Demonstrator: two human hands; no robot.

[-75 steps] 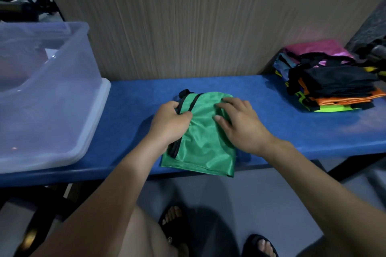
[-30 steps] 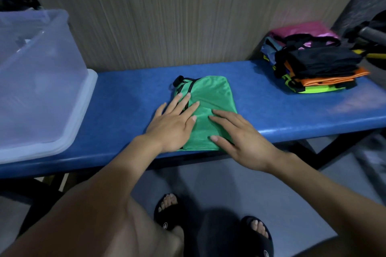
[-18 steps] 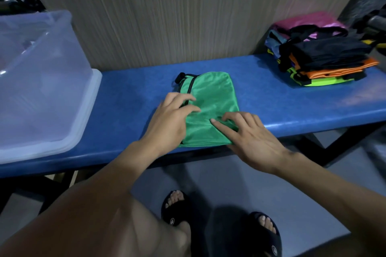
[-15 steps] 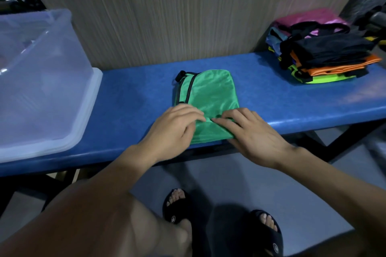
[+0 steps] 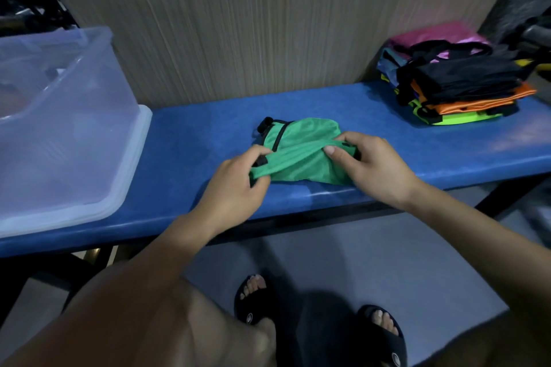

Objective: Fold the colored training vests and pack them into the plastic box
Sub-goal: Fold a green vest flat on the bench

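Since the frame half a second earlier, both hands have lifted the near edge of the green vest (image 5: 301, 155) off the blue bench (image 5: 193, 140) and carried it toward the far side; before that, the hands lay on top of the fabric near its near edge.

Progress: the green vest is already reduced to a narrow packet, and one more fold, near half over far half, appears to be in hand. It is not yet packed. The plastic box (image 5: 68, 140) stands at the left end of the bench; its contents cannot be made out through the cloudy wall. A pile of other coloured vests (image 5: 456, 83) lies at the right end against the wall; whether these are finished or waiting cannot be told.

Hand state: the left hand (image 5: 235, 185) pinches the left corner of the raised edge between thumb and curled fingers. The right hand (image 5: 369, 164) grips the right corner, thumb on top, fingers curled behind the cloth.

Position: the vest lies at the bench centre, between the two hands and held by both, well apart from the box.
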